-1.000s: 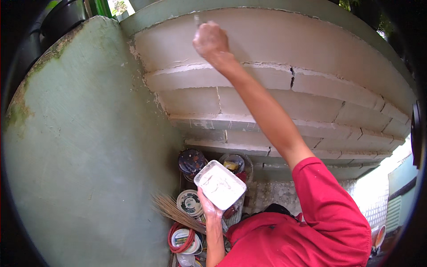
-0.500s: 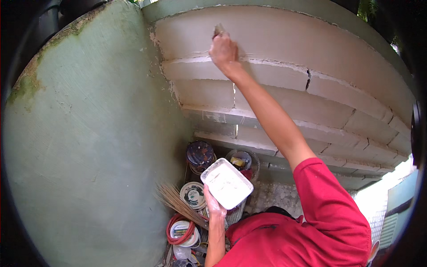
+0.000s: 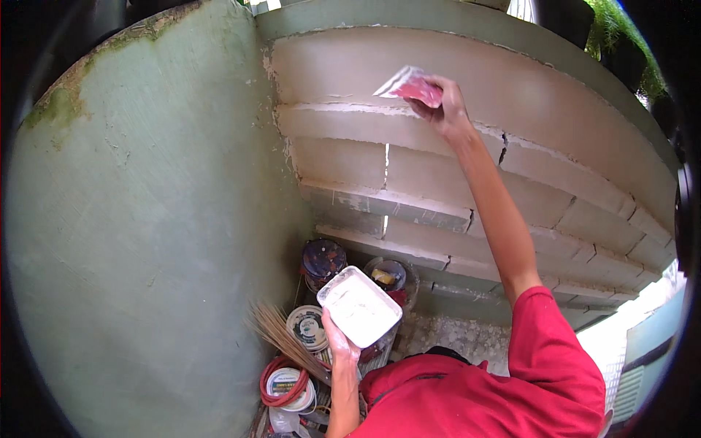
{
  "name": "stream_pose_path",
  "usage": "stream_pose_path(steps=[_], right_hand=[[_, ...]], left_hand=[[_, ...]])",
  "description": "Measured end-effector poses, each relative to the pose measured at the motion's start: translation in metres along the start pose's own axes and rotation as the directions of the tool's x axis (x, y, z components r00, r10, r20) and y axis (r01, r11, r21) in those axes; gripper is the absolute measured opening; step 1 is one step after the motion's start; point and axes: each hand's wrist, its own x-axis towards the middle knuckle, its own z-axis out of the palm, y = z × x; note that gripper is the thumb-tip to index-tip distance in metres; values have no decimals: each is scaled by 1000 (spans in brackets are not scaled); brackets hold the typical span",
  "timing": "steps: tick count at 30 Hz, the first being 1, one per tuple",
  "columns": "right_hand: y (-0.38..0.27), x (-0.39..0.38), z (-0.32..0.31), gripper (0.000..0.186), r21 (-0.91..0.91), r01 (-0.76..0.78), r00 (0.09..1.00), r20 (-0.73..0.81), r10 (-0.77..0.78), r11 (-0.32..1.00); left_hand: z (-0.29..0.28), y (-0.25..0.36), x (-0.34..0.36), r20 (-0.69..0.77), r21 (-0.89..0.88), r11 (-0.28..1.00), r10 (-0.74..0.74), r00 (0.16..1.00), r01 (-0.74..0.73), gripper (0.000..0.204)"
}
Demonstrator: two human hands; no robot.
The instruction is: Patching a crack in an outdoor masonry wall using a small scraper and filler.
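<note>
Right hand (image 3: 442,109) raised high on an outstretched arm, fingers closed around a flat pink-handled scraper with a pale, putty-smeared blade (image 3: 405,84); the blade sticks out to the left of the fist and lies at or just off the face of the stepped, cream-plastered block wall (image 3: 569,117), whether touching it cannot be told. Directly under that hand runs a rough horizontal ledge joint with white filler along its edge (image 3: 343,108); lower and to its left a narrow vertical gap (image 3: 386,164) shows light between two blocks. A short dark crack (image 3: 503,146) sits just right of the wrist. Left hand (image 3: 338,343) low, near the body, gripping from beneath a white rectangular plastic tub holding white putty (image 3: 359,306); thumb along the near edge, tub tilted slightly, its open top facing up. Tub well apart from the scraper, far below the right hand. Left of both hands stands a broad green-painted wall (image 3: 146,241) with mossy staining near its top. Below and around the left hand, on the ground: a dark round-lidded jar (image 3: 323,257), a clear container with yellow contents (image 3: 387,276), a round tin with a pale lid (image 3: 307,325), a bundle of thin brown broom sticks (image 3: 281,336), a coil of red hose (image 3: 274,376). Red sleeve (image 3: 555,358) covers the right upper arm.
</note>
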Motion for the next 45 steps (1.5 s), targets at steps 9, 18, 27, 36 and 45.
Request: stream_pose_path(steps=[9, 18, 27, 36, 45], right_hand=[[-24, -31, 22, 28, -269, 107, 992, 95, -84, 957], [-15, 31, 67, 17, -590, 571, 406, 807, -428, -570], [53, 71, 16, 17, -422, 438, 346, 894, -285, -794], [9, 46, 58, 16, -570, 540, 444, 818, -366, -619], [82, 29, 38, 17, -611, 616, 649, 752, -120, -497]], left_hand=[[0, -1, 10, 54, -9, 1000, -21, 998, 21, 59], [-13, -8, 11, 5, -34, 999, -18, 1000, 18, 59], [-15, -7, 15, -27, -23, 1000, 20, 999, -20, 60], [-9, 11, 9, -98, 3, 1000, 31, 995, -31, 62], [-12, 9, 15, -35, -47, 998, 34, 999, -36, 57]])
